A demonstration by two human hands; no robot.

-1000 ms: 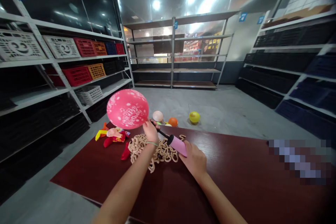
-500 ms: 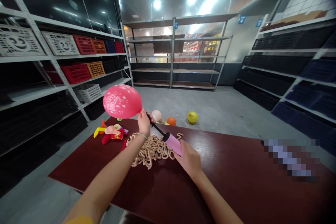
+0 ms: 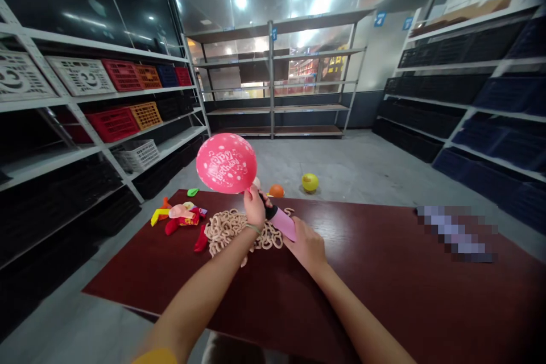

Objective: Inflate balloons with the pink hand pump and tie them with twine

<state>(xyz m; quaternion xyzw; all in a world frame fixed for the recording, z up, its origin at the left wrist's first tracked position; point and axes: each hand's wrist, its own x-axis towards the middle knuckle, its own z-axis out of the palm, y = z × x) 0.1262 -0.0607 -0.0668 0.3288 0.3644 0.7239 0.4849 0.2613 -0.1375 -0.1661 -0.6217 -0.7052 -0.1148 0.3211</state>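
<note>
An inflated pink balloon [image 3: 226, 162] printed "Happy Birthday" sits over the front end of a hand pump [image 3: 282, 223] with a pink barrel and black parts. My left hand [image 3: 255, 208] is closed around the balloon's neck and the pump's black front end. Wrapped round the pink barrel, my right hand [image 3: 309, 245] grips the pump from behind. Beneath my left wrist lies a heap of beige, uninflated long balloons [image 3: 226, 230]. A red uninflated balloon [image 3: 201, 239] lies at the heap's left side, and a pile of colourful uninflated balloons [image 3: 181, 214] is further left.
A green uninflated balloon [image 3: 193, 192] lies near the far edge of the brown table [image 3: 367, 290]. Beyond it are an orange balloon [image 3: 277, 190] and a yellow balloon [image 3: 310, 182]. A blurred-out object [image 3: 454, 233] lies at right. Shelves [image 3: 273, 108] with crates line the room.
The black rod between my hands has gone into the pump, bringing my left hand and the balloon rightward, close to my right hand. The view has shifted slightly.
</note>
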